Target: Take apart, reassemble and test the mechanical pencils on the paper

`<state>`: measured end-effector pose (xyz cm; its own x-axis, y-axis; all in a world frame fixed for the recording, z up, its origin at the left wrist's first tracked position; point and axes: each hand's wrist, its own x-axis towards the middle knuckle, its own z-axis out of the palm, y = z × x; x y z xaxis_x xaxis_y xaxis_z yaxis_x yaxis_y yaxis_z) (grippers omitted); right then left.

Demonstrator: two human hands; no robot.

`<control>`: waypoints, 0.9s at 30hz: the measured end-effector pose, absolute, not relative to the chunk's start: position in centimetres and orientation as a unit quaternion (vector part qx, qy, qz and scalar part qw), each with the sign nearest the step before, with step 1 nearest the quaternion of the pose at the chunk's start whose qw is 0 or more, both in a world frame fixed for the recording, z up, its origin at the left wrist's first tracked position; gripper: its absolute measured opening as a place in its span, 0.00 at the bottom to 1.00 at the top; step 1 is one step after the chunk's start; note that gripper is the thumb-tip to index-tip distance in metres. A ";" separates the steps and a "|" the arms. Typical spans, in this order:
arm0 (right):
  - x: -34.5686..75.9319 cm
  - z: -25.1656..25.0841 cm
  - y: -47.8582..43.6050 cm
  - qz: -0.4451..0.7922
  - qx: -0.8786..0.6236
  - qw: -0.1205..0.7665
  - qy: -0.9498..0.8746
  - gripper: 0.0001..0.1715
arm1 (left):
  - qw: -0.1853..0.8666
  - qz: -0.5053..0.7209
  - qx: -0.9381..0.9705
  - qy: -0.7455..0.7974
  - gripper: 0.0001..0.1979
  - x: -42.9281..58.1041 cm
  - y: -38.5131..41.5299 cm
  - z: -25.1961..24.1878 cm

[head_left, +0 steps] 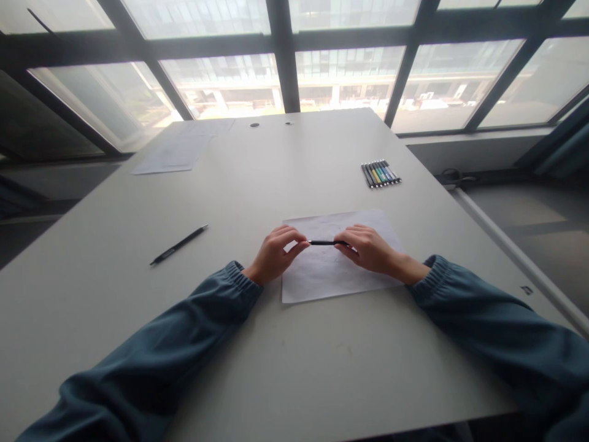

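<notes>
A slim black pen (322, 242) is held level between my two hands, above a white sheet of paper (317, 282) with faint marks. The thumb and fingertips of my left hand (278, 253) pinch its left end, which looks light-coloured at the tip. Its right end sits in the closed fingers of my right hand (368, 248), and they hide that end. To the left of my left hand, another black pen (179, 245) lies slantwise on the white table (257, 350).
Several pens in a row, some with coloured bands (381, 174), lie at the right of the table. More sheets of paper (179, 147) lie at the far left corner. Large windows (350, 77) stand behind the table's far edge.
</notes>
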<state>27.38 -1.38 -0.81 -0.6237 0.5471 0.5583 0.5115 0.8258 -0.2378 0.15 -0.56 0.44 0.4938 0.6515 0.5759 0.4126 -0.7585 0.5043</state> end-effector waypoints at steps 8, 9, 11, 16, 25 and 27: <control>27.4 -0.9 -1.4 0.022 -0.299 0.314 -0.901 0.08 | 0.157 0.410 0.849 0.295 0.04 0.2 -0.6 0.5; 27.4 -0.9 -1.4 0.022 -0.299 0.313 -0.901 0.08 | 0.159 0.411 0.849 0.293 0.04 0.2 -0.7 0.5; 27.4 -0.9 -1.4 0.024 -0.300 0.313 -0.901 0.08 | 0.160 0.411 0.850 0.289 0.03 0.3 -0.7 0.6; 27.4 -0.8 -1.4 0.027 -0.301 0.313 -0.901 0.08 | 0.164 0.402 0.848 0.303 0.11 0.2 -0.8 0.5; 27.4 -0.8 -1.4 0.026 -0.295 0.312 -0.903 0.09 | 0.187 0.344 0.857 0.335 0.19 -0.1 -0.5 0.3; 27.4 -0.8 -1.4 0.026 -0.294 0.309 -0.904 0.09 | 0.188 0.342 0.857 0.335 0.20 -0.1 -0.5 0.3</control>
<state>27.35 -1.42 -0.79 -0.6365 0.5476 0.5431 0.5154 0.8259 -0.2287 -0.10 -0.52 0.32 0.5406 0.7036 0.4612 0.4468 -0.7046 0.5513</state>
